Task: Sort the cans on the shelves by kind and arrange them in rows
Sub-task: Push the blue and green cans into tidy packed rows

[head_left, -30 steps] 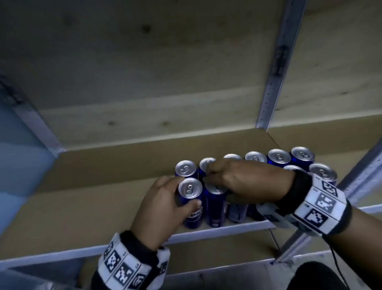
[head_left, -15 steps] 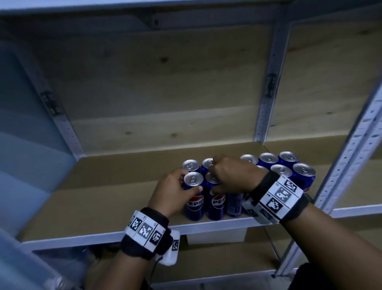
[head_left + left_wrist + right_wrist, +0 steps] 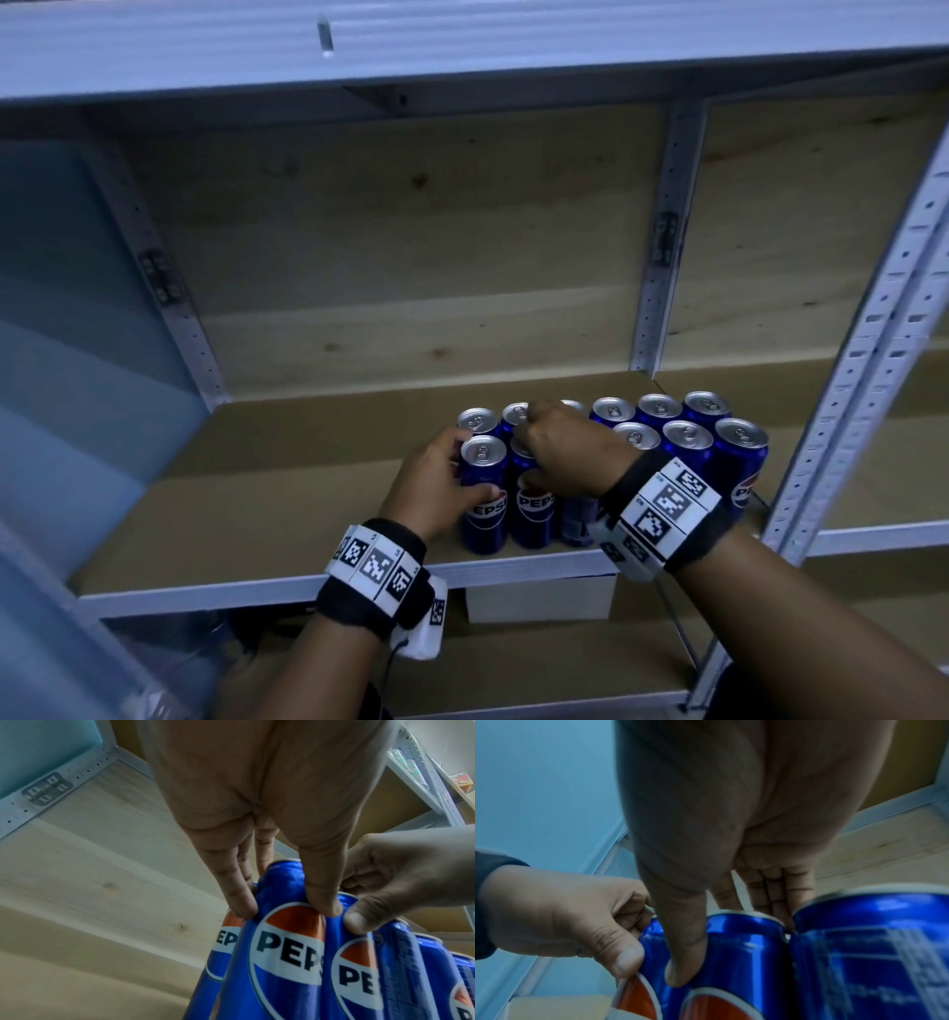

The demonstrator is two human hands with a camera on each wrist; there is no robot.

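Note:
Blue Pepsi cans stand upright in two rows on the right part of the brown shelf board (image 3: 287, 493). My left hand (image 3: 464, 475) grips the front-left can (image 3: 485, 519), thumb on its front and fingers behind it; the left wrist view shows this left hand (image 3: 280, 900) on that can (image 3: 285, 973). My right hand (image 3: 529, 457) comes over the top of the group and holds the second front can (image 3: 534, 519). The right wrist view shows my right hand (image 3: 731, 933) with its thumb on that can (image 3: 744, 953), fingers behind it. The remaining cans (image 3: 688, 442) stand untouched to the right.
A white upper shelf edge (image 3: 462, 46) runs overhead. A perforated white post (image 3: 847, 390) stands just right of the cans. Bare board lies left of the group. A white box (image 3: 539, 598) sits on the level below. A pale blue wall (image 3: 77, 360) closes the left side.
The head view has pulled back and risen, bringing the upper shelf edge into sight. Both hands have stayed on the same two front cans, which stand where they were.

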